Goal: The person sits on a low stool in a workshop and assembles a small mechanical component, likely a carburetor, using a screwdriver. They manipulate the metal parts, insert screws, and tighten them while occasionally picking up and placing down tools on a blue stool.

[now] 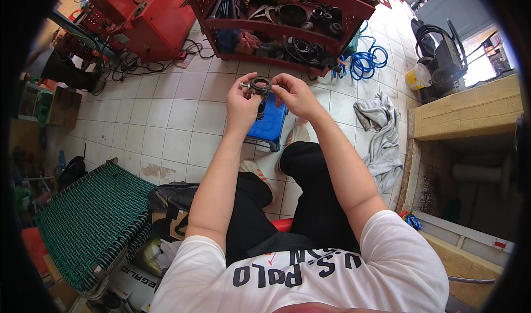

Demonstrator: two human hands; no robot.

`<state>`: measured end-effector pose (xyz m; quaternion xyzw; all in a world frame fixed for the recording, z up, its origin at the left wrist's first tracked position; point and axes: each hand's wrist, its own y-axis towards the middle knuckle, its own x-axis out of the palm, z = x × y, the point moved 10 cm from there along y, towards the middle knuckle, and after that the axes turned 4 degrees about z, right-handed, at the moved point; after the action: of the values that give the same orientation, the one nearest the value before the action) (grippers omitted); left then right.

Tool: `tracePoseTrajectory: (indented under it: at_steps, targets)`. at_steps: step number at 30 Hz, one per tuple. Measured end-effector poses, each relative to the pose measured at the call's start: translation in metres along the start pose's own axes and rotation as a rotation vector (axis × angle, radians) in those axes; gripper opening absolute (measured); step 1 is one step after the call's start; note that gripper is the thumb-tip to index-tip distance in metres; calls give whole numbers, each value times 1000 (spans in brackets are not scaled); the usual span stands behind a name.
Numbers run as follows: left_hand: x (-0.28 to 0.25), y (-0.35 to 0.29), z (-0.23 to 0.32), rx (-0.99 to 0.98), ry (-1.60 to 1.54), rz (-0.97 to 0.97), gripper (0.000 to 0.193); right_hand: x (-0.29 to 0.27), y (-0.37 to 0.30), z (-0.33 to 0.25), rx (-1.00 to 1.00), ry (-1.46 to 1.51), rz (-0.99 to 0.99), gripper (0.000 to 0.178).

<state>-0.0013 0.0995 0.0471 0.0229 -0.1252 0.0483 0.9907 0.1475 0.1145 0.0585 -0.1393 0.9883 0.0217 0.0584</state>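
Over a small blue plastic stool (268, 123), I hold a dark ring-shaped metal part (260, 84) out in front of me. A bright bolt-like piece sticks out at its left side, by my left thumb and fingers. My left hand (242, 104) is closed around the part from the left. At the ring's right edge, the fingertips of my right hand (297, 96) are pinched together; any small piece between them is too small to make out. Another dark portion shows below the ring, partly hidden by my left hand.
A red tool cart (265, 33) with metal parts on its shelves stands ahead. Blue hose (365, 58) lies coiled to its right. A grey cloth (379, 130) is on the tiled floor at right. A green woven seat (94, 219) stands at left, and black cables trail near a red machine (152, 19).
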Motion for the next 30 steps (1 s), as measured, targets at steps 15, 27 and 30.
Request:
tracePoseTrajectory:
  at_steps: [15,27,30]
  targets:
    - [2,-1,-6,-77,74,-95,51,-2,1,21,173,34,-80,14]
    - [-10,4,-50,-418,-445,19,27,-8,2,39,317,160,-24,21]
    - [-10,0,-55,-493,-462,5,29,-7,4,34,271,180,-37,30]
